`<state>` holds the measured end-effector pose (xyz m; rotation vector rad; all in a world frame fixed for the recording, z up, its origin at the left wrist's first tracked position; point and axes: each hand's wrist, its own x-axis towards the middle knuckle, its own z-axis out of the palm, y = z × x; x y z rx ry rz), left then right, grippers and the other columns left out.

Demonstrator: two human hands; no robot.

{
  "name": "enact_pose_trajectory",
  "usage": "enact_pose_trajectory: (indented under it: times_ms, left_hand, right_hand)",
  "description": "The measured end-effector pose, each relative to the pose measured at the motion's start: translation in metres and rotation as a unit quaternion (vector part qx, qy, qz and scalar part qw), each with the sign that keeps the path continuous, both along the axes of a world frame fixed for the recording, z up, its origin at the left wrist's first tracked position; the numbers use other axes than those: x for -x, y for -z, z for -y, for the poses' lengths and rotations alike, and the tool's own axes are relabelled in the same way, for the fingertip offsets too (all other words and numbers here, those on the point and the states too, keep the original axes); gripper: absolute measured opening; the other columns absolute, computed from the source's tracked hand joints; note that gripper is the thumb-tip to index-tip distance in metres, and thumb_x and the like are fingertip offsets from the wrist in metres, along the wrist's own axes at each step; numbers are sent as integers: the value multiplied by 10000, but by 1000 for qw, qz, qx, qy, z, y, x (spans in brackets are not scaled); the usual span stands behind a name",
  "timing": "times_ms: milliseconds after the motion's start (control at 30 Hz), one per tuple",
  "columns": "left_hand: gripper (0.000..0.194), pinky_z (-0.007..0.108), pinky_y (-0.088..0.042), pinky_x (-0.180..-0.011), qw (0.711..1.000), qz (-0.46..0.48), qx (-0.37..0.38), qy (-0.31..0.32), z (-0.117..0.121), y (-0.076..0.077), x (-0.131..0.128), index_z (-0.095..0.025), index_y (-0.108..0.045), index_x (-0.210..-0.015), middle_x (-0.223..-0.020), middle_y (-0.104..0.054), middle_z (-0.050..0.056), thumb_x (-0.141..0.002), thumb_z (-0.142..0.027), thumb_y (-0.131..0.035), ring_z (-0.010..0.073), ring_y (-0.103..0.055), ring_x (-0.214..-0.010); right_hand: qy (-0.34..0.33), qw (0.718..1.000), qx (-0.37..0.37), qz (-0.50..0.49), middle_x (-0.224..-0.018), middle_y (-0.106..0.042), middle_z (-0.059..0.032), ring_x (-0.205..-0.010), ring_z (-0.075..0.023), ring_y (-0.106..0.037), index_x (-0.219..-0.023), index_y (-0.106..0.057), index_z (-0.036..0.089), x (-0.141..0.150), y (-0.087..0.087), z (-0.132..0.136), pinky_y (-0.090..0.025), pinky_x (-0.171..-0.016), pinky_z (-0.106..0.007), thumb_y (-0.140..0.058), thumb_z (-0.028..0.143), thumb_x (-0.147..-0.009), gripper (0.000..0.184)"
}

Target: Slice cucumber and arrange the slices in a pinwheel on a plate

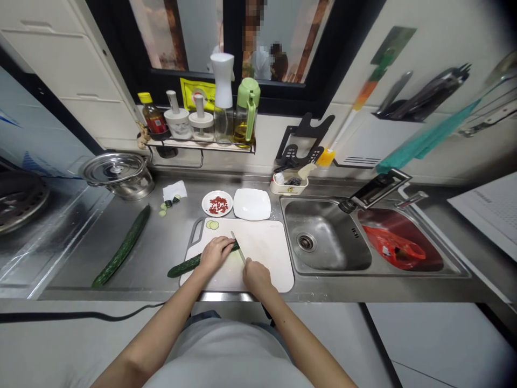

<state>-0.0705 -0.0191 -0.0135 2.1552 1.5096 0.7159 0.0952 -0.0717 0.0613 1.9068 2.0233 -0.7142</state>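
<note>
Slicing is best done with the cucumber [183, 268] pinned to the board [269, 240] under the curled left hand [215, 253], and the knife [240, 250], gripped in the right hand [257, 277], guided clear of the left.

Steel counter [323, 289] runs the full width, pale wall [351, 141] behind it, pale cabinet [52, 64] at upper left. Dark-framed window [234, 48] centre, its panes showing pale grey and reddish-brown patches and blurred figures; below the sill, a narrow rack [202, 144] is fixed to the wall. Double-basin sink [339, 248] with a faucet [377, 189] on the right, light floor [100, 350] under the counter's front edge, bright reflections on the metal.
</note>
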Motion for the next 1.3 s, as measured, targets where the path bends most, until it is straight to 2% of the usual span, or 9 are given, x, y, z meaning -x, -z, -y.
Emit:
enact_pose_trajectory:
  times_ms: [233, 433, 767, 1133, 1300]
  left_hand:
    - [254, 315, -464, -896, 1000, 5, 4, -7, 1, 1, -1, -270, -686, -1078, -1021, -690, 30, -923, -324, -492, 179, -598, -969]
    - [258, 320, -461, -900, 1000, 8, 5, -8, 1, 2, -2, -267, -687, -1074, -1018, -687, 28, -927, -329, -485, 180, -595, -972]
    - [263, 307, -452, -880, 1000, 0, 12, -18, 3, -4, -3, -268, -685, -1076, -1018, -685, 17, -933, -334, -474, 177, -588, -957]
    - [269, 310, -452, -890, 1000, -1, 17, -14, 2, -5, -3, -267, -687, -1071, -1016, -686, 25, -933, -343, -469, 179, -591, -968]
    - [265, 309, -454, -893, 1000, -1, 15, -18, 2, -3, -3, -271, -687, -1074, -1019, -684, 26, -929, -341, -475, 177, -590, -969]
  right_hand:
    - [8, 1000, 7, 5, -992, -682, -168, -968, -248, -652, -1110, -575, 112, -7, 4, 12, -452, -750, -316, -345, 156, -927, 297]
    - [10, 1000, -20, 0, -993, -683, -171, -970, -240, -651, -1105, -582, 105, 1, 5, -1, -447, -751, -304, -318, 135, -924, 321]
    - [0, 1000, -13, -8, -1046, -679, -173, -1013, -231, -638, -1143, -569, 101, 10, 0, -18, -448, -777, -298, -317, 114, -916, 339]
    - [13, 1000, -2, 1, -1000, -686, -171, -981, -252, -653, -1112, -584, 108, -4, 2, 6, -457, -763, -318, -330, 128, -915, 322]
    - [13, 1000, 4, 3, -1000, -687, -164, -981, -249, -653, -1105, -584, 111, -4, 1, 6, -454, -760, -312, -336, 132, -917, 312]
